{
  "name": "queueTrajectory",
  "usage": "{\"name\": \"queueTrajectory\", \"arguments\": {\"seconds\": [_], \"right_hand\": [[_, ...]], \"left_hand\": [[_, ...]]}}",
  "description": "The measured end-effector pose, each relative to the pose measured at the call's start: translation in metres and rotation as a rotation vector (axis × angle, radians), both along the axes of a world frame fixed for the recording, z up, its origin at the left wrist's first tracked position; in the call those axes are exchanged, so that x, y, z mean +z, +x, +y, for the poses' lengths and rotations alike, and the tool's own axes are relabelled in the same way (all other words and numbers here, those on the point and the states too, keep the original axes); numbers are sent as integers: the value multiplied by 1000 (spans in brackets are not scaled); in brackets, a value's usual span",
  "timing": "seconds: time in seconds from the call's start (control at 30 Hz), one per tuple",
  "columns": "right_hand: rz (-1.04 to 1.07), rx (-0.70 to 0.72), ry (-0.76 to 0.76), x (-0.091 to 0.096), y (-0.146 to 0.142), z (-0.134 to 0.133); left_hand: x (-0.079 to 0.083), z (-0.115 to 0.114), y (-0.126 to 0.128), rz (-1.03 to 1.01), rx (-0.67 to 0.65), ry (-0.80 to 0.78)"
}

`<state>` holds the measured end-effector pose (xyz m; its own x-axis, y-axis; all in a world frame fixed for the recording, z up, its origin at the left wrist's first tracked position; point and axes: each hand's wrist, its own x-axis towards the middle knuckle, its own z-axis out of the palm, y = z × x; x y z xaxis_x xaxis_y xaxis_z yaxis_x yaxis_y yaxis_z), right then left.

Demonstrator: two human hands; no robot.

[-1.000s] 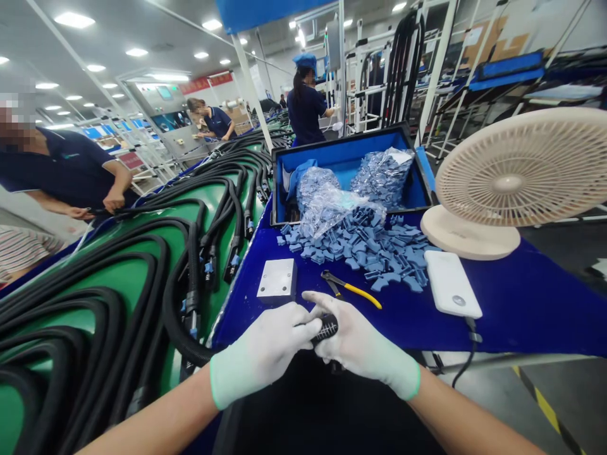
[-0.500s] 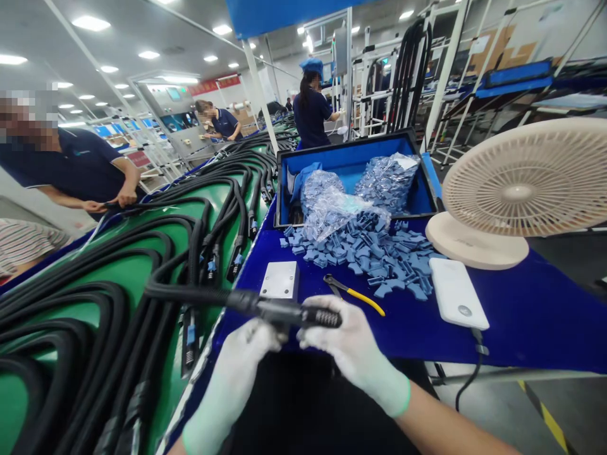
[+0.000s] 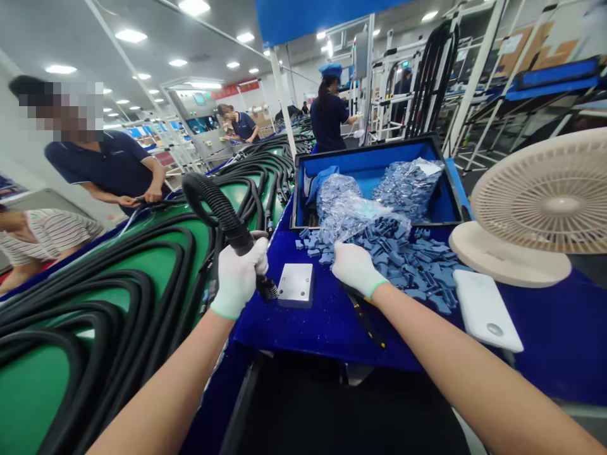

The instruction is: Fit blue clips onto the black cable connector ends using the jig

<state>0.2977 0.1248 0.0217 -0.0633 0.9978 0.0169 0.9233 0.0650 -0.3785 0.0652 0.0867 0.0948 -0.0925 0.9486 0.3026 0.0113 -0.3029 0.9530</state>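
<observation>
My left hand (image 3: pixel 238 277), in a white glove, is closed round the end of a black corrugated hose (image 3: pixel 215 205) and holds it upright above the table's left edge, its tip pointing down beside a small grey metal block (image 3: pixel 296 285). My right hand (image 3: pixel 355 268), also gloved, reaches forward onto the pile of small blue plastic clips (image 3: pixel 403 253) on the blue table (image 3: pixel 545 322); its fingers curl down into the clips, and what they grip is hidden. Yellow-handled pliers (image 3: pixel 365 319) lie under my right forearm.
A blue bin (image 3: pixel 370 165) holds bags of clips. At the right stand a beige fan (image 3: pixel 540 208) and a white power bank (image 3: pixel 486 309). Many black hoses (image 3: pixel 118 284) lie on the green conveyor. A person in a dark shirt (image 3: pixel 111 167) works across it.
My right hand let go of the hose end and moved forward to the clip pile. My left hand slid up the hose and lifted it upright to the left.
</observation>
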Motion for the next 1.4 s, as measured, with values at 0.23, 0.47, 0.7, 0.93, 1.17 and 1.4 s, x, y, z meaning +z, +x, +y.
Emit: {"name": "queueTrajectory", "arguments": {"seconds": [0.23, 0.47, 0.7, 0.93, 1.17, 1.4], "right_hand": [[126, 164, 46, -3, 14, -12], [387, 408, 26, 25, -17, -24], [625, 575, -126, 19, -76, -1], [630, 562, -187, 7, -82, 12], [588, 588, -122, 6, -71, 2], [473, 560, -48, -1, -81, 4]], "left_hand": [[-21, 23, 0, 63, -18, -8], [-31, 25, 2, 202, 38, -26], [-33, 36, -12, 272, 19, -25], [-33, 34, -19, 263, -46, -84], [-28, -13, -170, 448, 242, -377], [-20, -110, -279, 941, 533, -718]]}}
